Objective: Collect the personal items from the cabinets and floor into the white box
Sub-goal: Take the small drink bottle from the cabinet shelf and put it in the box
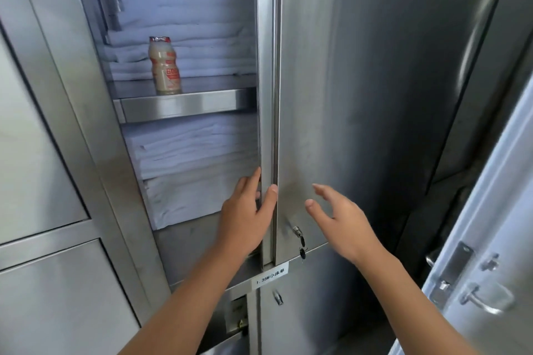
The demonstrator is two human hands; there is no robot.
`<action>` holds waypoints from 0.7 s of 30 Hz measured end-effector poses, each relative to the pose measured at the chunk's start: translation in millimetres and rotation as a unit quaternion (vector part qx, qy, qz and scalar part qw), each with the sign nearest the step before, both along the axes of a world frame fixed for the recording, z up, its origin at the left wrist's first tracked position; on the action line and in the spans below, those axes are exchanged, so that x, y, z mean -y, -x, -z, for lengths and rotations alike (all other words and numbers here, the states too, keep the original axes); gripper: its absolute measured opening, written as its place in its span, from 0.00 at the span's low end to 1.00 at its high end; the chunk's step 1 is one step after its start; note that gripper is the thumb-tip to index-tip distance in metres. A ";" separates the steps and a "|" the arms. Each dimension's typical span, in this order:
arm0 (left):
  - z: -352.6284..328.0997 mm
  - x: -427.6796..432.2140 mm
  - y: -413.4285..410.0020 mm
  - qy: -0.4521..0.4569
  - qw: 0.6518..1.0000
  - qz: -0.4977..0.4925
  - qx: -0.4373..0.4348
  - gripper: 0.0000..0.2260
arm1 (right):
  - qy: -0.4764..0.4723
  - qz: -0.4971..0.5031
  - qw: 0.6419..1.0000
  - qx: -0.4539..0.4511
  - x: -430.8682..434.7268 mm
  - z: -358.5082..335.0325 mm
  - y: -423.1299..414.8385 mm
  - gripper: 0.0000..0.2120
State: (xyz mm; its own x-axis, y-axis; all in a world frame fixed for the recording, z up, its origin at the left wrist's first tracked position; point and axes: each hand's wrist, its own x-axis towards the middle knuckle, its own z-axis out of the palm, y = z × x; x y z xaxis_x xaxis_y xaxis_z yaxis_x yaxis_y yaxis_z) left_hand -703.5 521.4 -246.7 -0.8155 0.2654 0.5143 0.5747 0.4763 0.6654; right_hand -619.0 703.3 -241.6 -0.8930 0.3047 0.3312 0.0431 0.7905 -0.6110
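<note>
On upper shelf (187,105): one bottle (163,66) | two towel stacks (196,153) | left hand (245,216) grips door (331,95) edge | right hand (343,222) spread, empty

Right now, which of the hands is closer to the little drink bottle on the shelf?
Left. The left hand grips the door edge, below and right of the bottle. The right hand hovers open farther right, in front of the door.

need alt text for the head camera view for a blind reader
A person's left hand grips the edge of a steel cabinet door while the right hand hovers open beside it. Inside, a small drink bottle stands on a shelf in front of stacked white linens.
</note>
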 end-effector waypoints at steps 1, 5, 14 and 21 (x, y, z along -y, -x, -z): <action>0.7 -8.0 1.9 0.001 1.000 0.004 -0.001 0.30 | 0.000 0.006 1.000 0.000 -5.7 -0.9 -1.7 0.26; 4.7 -44.1 8.3 -0.002 1.000 0.012 -0.002 0.30 | 0.006 0.023 1.000 -0.001 -27.4 -2.3 -8.9 0.26; 11.8 -115.2 13.0 -0.002 0.999 0.048 0.012 0.26 | 0.018 0.051 0.998 0.012 -75.5 -2.8 -19.8 0.27; 14.5 -153.9 14.8 0.031 0.995 0.088 0.034 0.26 | 0.027 0.070 0.997 0.015 -104.8 -4.2 -28.5 0.26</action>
